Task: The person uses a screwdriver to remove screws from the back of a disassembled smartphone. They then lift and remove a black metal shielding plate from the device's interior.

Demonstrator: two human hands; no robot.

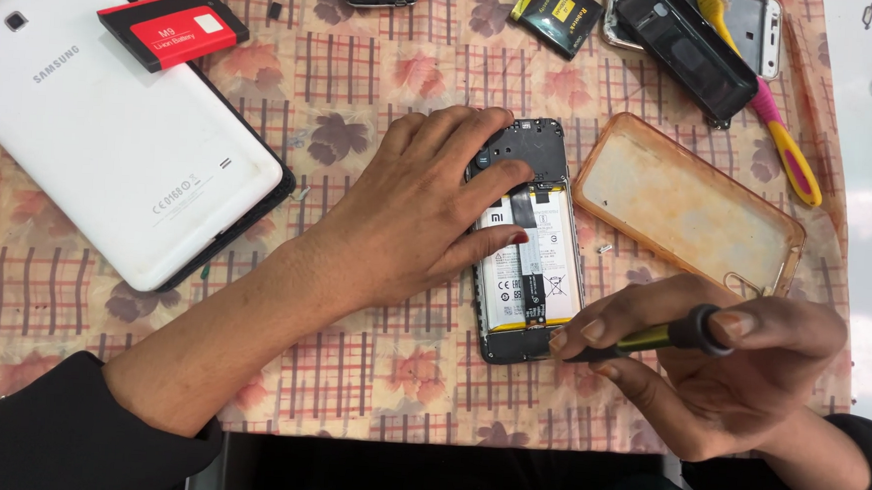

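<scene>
Back cover already off the smartphone (530, 245), battery still seated; left hand (412, 219) flat, pinning it, gripping nothing; right hand (718, 364) closed around a screwdriver (650, 338) at the bottom edge.

Red rectangular label with black edge (181, 31) on battery atop white tablet, upper left. Yellow-and-black rectangular label (560, 11) on battery, top centre. White printed label (526, 265) on opened phone's battery, centre.
</scene>
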